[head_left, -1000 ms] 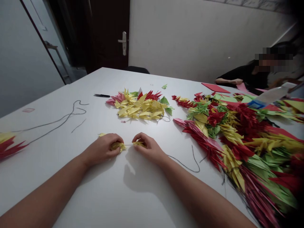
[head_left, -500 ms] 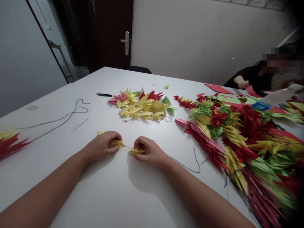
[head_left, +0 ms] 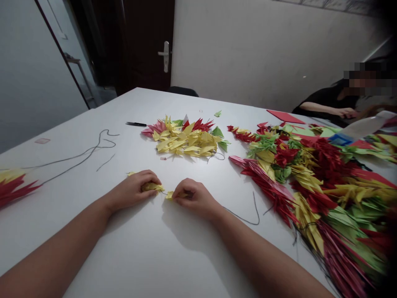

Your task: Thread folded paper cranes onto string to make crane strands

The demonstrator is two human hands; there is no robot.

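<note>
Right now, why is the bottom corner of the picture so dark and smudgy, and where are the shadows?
In the head view, the lower right corner fades dark and blurry over the heap of red, yellow and green folded paper. In the same view, the left hand and right hand cast soft grey shadows on the white table.

I'm seeing a dim, flat feed, lit from above, I think. A soft shadow falls below the right hand (head_left: 195,199) on the pale worktop (head_left: 102,244); the corners darken and bend, and the folded paper pile (head_left: 347,252) blurs at lower right.
</note>
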